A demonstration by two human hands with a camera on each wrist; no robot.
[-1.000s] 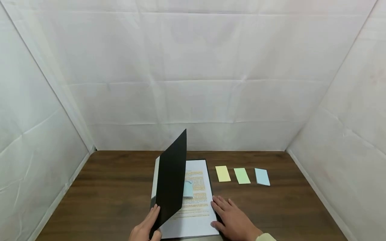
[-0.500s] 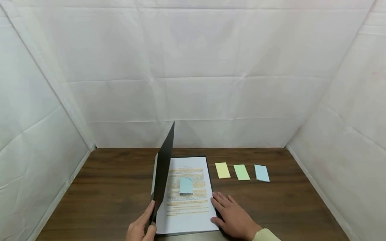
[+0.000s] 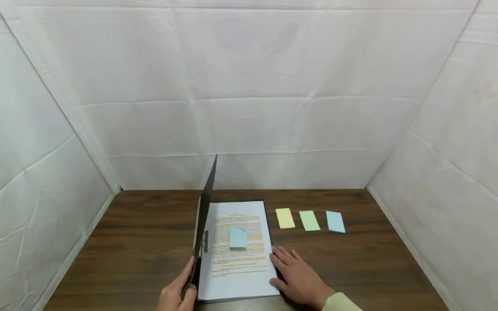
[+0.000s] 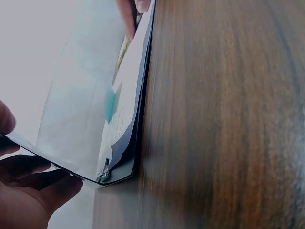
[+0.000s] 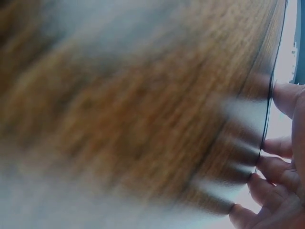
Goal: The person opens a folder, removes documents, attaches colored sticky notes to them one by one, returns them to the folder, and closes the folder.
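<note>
A black folder lies at the table's front middle. Its front cover stands nearly upright, seen edge-on. My left hand pinches the cover's lower edge between thumb and fingers; the left wrist view shows this hand under the cover. Inside lies a printed page with orange-highlighted lines and a small blue sticky note stuck on it. A metal clip sits at the spine. My right hand rests flat, fingers spread, at the folder's right edge.
Three sticky-note pads lie in a row right of the folder: yellow, green, blue. The dark wooden table is enclosed by white cloth walls at the back and both sides. The right wrist view is badly blurred.
The left hand has swung the cover further up and leftward, from slanting over the page to nearly upright. The whole page and the clip now show. The right hand stayed put.
</note>
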